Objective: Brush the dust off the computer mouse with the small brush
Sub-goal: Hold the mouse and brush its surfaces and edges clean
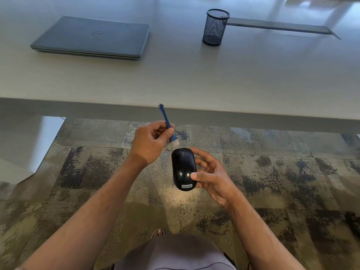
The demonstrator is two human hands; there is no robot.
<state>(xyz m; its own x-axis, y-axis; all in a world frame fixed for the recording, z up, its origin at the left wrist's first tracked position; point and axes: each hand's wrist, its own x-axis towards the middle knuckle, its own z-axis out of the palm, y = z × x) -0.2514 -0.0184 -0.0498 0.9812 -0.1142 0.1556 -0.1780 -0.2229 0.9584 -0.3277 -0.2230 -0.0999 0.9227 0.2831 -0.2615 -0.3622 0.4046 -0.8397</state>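
Observation:
A glossy black computer mouse [183, 168] is held in the air above the carpet, in front of the desk edge. My right hand [211, 177] grips it from the right side, thumb on its rear top. My left hand [151, 144] is closed on the thin blue handle of a small brush [168, 125]. The brush's white bristles [174, 143] point down and hover just above the front end of the mouse, close to touching it. The handle's far end sticks up toward the desk edge.
A pale desk [175, 78] spans the upper half of the view. A closed grey laptop [93, 37] lies at its back left, a dark mesh pen cup [215, 27] at the back right. Patterned carpet [282, 182] lies below. A desk leg panel [29, 145] stands at left.

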